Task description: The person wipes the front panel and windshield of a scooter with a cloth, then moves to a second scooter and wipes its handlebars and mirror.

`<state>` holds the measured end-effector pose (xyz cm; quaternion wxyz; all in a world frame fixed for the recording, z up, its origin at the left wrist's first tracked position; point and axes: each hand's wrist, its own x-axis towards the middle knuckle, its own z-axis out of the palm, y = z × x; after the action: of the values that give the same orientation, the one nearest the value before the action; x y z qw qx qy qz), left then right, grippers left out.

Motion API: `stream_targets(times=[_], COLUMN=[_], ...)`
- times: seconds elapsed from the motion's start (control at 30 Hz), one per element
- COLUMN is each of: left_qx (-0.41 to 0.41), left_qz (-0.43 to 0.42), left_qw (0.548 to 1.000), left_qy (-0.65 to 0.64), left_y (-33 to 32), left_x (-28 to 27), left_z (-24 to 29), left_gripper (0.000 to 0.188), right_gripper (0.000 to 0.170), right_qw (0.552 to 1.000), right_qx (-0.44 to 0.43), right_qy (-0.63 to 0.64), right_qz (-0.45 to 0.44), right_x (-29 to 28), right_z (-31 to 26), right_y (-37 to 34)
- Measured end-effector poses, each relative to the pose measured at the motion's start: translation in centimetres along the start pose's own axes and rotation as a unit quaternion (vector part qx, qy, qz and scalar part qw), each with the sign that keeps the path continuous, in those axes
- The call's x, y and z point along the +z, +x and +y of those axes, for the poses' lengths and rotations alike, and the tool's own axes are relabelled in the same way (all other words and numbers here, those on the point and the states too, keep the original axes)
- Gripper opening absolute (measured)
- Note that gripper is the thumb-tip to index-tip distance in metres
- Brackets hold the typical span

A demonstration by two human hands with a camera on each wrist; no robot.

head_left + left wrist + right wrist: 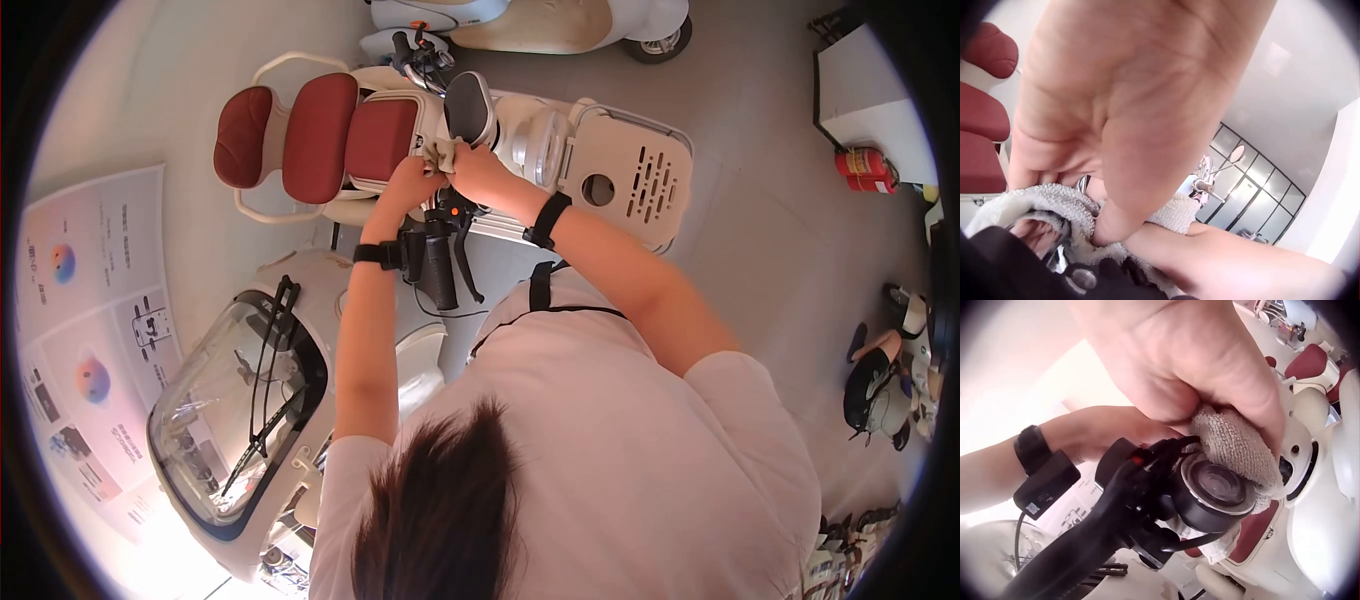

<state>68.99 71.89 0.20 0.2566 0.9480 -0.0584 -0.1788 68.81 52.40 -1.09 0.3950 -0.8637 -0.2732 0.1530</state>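
Observation:
A beige cloth (440,155) is bunched between the two hands at the scooter's handlebar. The left hand (412,185) grips one side of it, its fingers curled into the terry fabric (1054,197) in the left wrist view. The right hand (482,172) pinches the other side. In the right wrist view the right hand (1210,369) curls over the cloth (1238,447), which lies against a round glass-faced black part (1216,484). The left hand (1129,428) shows behind the black handlebar grip (1066,556). Part of the cloth is hidden under the fingers.
Around the handlebar are a mirror (468,105), red seats (320,138) and a beige slotted rack (635,180). A vehicle with a windshield (235,400) stands at lower left, another scooter (540,20) at the top. A fire extinguisher (866,170) is at right.

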Motion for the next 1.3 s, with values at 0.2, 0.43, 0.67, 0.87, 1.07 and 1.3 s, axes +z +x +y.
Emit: stream_targets(times=[0.2,0.43,0.67,0.87,1.07,1.3], left_qx=[0.078,0.033,-0.06,0.018,0.007,-0.123], left_qz=[0.021,0.129,0.208,0.171,-0.009,-0.101], left_qw=[0.997,0.99,0.975,0.985,1.0,0.906], left_qy=[0.004,-0.042,0.06,-0.015,0.006,-0.391], left_y=[0.0,-5.9,-8.7,-3.0,2.3,5.5], left_x=[0.7,2.2,2.6,4.0,2.3,3.5], left_z=[-1.1,1.1,4.5,-0.9,-3.7,-5.9], left_gripper=[0.03,0.032,0.032,0.032,0.03,0.035], right_gripper=[0.061,0.046,0.039,0.039,0.027,0.035], right_qw=[0.989,0.989,0.997,0.998,0.998,0.995], right_qx=[0.104,0.069,0.012,0.034,-0.039,0.07], right_qy=[0.091,0.063,0.072,0.016,-0.039,0.061], right_qz=[0.057,0.112,-0.027,0.058,0.031,0.026], right_x=[3.5,0.1,-8.3,0.1,2.2,2.2], right_z=[2.1,-1.3,-7.5,-0.5,2.5,2.1], right_y=[1.3,-2.8,-6.9,-1.3,1.8,2.7])
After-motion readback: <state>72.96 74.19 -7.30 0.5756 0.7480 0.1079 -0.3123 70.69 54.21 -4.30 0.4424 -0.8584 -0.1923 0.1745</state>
